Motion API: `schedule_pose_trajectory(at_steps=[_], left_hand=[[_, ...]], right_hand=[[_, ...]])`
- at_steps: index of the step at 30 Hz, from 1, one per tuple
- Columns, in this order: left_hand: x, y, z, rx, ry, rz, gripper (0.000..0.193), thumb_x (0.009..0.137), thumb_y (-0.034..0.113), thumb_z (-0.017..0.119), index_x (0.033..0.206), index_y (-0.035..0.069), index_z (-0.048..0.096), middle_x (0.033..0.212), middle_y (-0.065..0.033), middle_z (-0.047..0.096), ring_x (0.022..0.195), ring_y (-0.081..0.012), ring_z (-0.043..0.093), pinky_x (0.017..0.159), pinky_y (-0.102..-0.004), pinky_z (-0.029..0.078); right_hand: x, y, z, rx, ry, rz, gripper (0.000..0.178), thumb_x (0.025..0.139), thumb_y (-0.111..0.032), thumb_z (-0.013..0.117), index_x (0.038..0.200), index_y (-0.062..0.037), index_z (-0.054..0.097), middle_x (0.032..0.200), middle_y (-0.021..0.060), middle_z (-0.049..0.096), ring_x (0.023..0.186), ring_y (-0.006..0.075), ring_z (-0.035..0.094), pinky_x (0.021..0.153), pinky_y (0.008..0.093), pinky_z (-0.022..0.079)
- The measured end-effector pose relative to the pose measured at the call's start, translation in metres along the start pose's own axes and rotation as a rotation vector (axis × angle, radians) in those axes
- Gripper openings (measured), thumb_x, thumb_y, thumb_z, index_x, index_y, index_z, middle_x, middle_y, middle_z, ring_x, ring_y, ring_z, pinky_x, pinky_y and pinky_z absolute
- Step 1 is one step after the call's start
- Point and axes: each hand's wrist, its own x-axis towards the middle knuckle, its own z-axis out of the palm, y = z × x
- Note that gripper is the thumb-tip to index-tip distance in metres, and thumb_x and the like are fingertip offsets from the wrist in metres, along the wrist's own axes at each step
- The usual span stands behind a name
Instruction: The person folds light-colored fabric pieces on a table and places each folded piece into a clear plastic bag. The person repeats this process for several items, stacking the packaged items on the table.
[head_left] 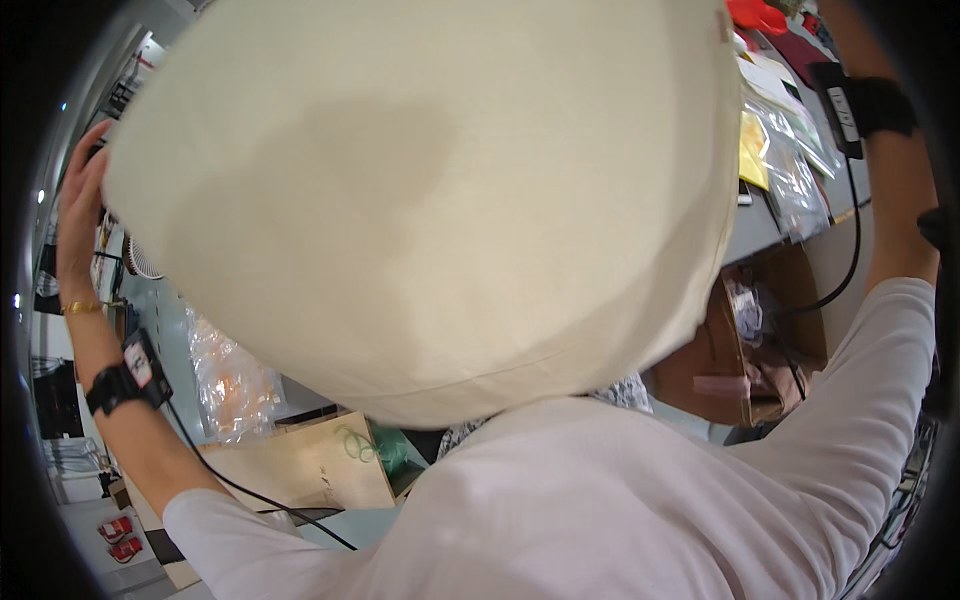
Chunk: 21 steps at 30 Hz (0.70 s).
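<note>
At the cream fabric panel's left edge, our left hand's grip was unclear, our right hand lay out of view, and the lower edge left little room before our shirt.

Shows as a broad, smooth, cream fabric-covered form, rounded along its lower edge, with a seam there. Fills the upper middle of the view, seen face-on.

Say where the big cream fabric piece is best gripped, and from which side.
Probably grip the cream piece by opposite edges, from outside left and right: its broad, smooth face shows nothing to pinch. The left hand is at its left edge.
</note>
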Motion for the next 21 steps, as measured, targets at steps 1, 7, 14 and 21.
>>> schedule_pose_trajectory(at_steps=[1,7,14,21], left_hand=[[0.014,-0.012,0.022,-0.112,-0.068,-0.050,0.047,0.109,0.028,0.056,0.150,0.006,0.051,0.118,0.0023,0.067,0.094,-0.0021,0.057,0.083,-0.0207,0.044],[0.085,-0.101,0.130,-0.219,-0.188,-0.148,0.046,0.104,0.031,0.061,0.146,0.013,0.056,0.107,0.0048,0.071,0.098,-0.0033,0.061,0.092,-0.0243,0.045],[0.071,-0.185,0.259,-0.274,0.189,-0.027,0.046,0.100,0.025,0.069,0.143,0.010,0.059,0.131,-0.0030,0.068,0.119,-0.0137,0.062,0.107,-0.0303,0.045],[-0.210,-0.073,0.307,0.078,-0.175,0.035,0.051,0.082,0.000,0.071,0.132,0.002,0.063,0.140,-0.0165,0.062,0.135,-0.0364,0.054,0.113,-0.0459,0.044]], right_hand=[[0.014,0.011,0.022,0.004,-0.047,0.006,0.019,0.090,-0.021,0.079,0.099,-0.0035,0.079,0.079,-0.0009,0.072,0.074,0.0095,0.063,0.069,0.0308,0.052],[0.099,0.082,0.176,0.044,-0.232,-0.045,0.032,0.085,-0.032,0.082,0.096,-0.0014,0.078,0.078,0.0034,0.072,0.075,0.0137,0.064,0.070,0.0355,0.051],[0.068,0.108,0.350,0.012,0.047,-0.350,0.048,0.082,-0.026,0.086,0.124,-0.0065,0.071,0.115,0.0188,0.073,0.113,0.0357,0.066,0.100,0.0447,0.050],[-0.206,0.036,0.323,0.139,-0.333,-0.263,0.065,0.081,-0.034,0.084,0.139,-0.0128,0.062,0.150,0.0157,0.053,0.139,0.0386,0.049,0.114,0.0512,0.041]])
